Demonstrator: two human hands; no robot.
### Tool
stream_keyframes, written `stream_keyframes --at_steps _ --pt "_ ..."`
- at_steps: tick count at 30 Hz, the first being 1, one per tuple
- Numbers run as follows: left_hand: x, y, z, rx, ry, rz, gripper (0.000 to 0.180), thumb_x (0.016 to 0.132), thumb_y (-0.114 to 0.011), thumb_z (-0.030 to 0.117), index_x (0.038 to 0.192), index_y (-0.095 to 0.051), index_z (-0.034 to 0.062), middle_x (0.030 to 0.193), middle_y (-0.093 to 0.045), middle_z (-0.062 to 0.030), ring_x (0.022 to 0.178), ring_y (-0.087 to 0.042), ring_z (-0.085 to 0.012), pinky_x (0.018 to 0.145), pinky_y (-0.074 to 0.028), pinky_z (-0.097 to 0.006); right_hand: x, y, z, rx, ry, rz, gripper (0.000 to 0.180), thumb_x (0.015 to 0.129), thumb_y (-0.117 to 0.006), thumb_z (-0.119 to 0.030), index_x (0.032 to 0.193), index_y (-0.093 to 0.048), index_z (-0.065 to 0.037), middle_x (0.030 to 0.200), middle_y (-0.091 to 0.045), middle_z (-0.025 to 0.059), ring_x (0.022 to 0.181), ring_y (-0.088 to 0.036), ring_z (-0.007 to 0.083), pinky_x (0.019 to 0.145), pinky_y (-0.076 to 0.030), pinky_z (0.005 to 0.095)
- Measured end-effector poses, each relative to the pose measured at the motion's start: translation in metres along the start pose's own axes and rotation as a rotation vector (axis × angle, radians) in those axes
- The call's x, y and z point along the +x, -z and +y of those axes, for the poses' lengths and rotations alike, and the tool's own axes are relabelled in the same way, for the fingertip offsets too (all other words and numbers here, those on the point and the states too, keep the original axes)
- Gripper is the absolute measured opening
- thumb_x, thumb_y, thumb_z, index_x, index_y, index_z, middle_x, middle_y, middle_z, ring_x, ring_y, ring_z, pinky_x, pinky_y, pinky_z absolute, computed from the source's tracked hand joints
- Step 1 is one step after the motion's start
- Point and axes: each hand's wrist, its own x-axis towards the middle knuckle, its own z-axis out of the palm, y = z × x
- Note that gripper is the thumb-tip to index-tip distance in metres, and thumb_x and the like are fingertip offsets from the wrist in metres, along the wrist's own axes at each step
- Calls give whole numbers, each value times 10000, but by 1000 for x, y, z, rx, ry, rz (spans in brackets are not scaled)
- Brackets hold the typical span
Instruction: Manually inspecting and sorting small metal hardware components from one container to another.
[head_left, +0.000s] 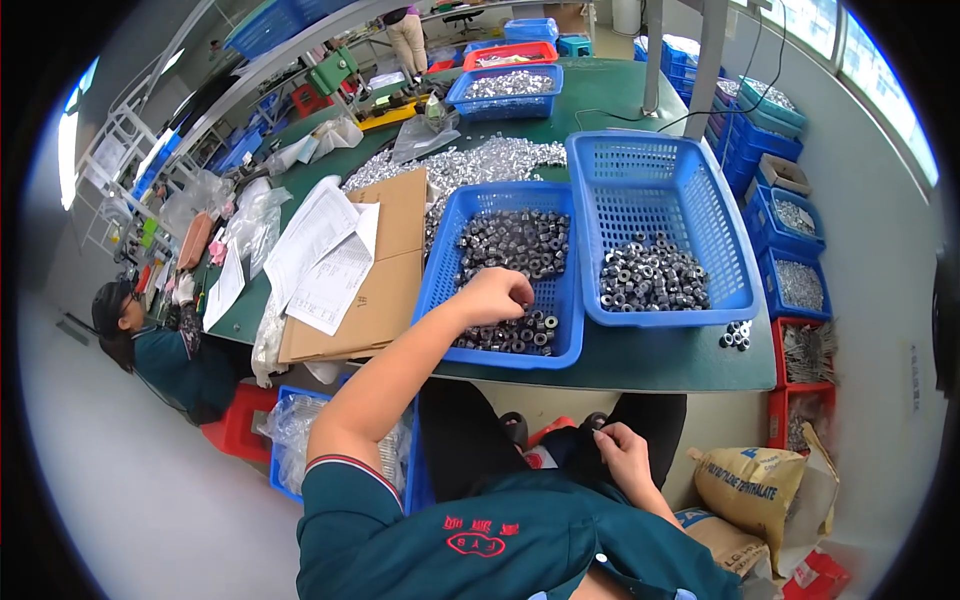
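Fingertips of the left hand (495,295) vanish among dark nuts in a blue basket (450,262); whatever the right hand (625,452) pinches is too small to identify. Cardboard (385,300) lies half hidden under paper sheets (325,255).

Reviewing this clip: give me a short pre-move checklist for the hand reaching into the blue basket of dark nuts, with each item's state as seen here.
1. Left hand is over the left blue basket of dark nuts: ok.
2. Left hand has nuts in its grasp: cannot tell, fingers curl down and hide the palm.
3. Right hand is in the lap with something small pinched at the fingertips: cannot tell what it is.
4. Right blue basket has room beside its pile of nuts: ok.
5. No parts outside the baskets: not ok, a few loose nuts lie near the table edge.
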Motion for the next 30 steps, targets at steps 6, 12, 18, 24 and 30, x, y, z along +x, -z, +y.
stream_keyframes --at_steps 6,12,18,24,30 --pt "-42 19 19 -963 -134 51 184 798 -650 -7 980 -625 -7 900 -641 -68 807 -669 -155 691 -539 -266 -4 -4 -8 -25 15 0 202 874 -653 -178 881 -652 24 616 -586 45 540 -539 91 507 -430 260" --pt "-75 -7 38 -1259 -414 64 215 781 -663 -55 983 -625 9 969 -606 -85 788 -658 -176 672 -538 -275 1 -5 -40 -50 196 -7 184 863 -668 -147 878 -647 35 615 -587 86 536 -534 104 505 -426 268" --pt "-97 -45 40 -1812 -477 -20 313 774 -621 -23 1085 -610 17 967 -572 -110 818 -609 -233 692 -508 -335 2 -4 -120 -41 469 -55 117 859 -669 -88 871 -619 17 622 -585 92 518 -531 113 511 -433 248" --pt "-115 -65 47 -1935 -418 47 273 777 -616 10 1048 -645 28 973 -581 -95 819 -558 -212 671 -479 -312 0 -17 -170 -32 667 -158 95 844 -677 -61 871 -613 2 634 -599 93 532 -596 138 485 -447 266" --pt "-127 -71 45 -1671 -392 198 217 770 -633 -4 985 -658 -6 955 -599 -111 760 -565 -178 606 -455 -279 5 -32 -181 -116 795 -195 75 839 -677 -33 873 -620 1 668 -623 93 551 -584 139 513 -440 255"
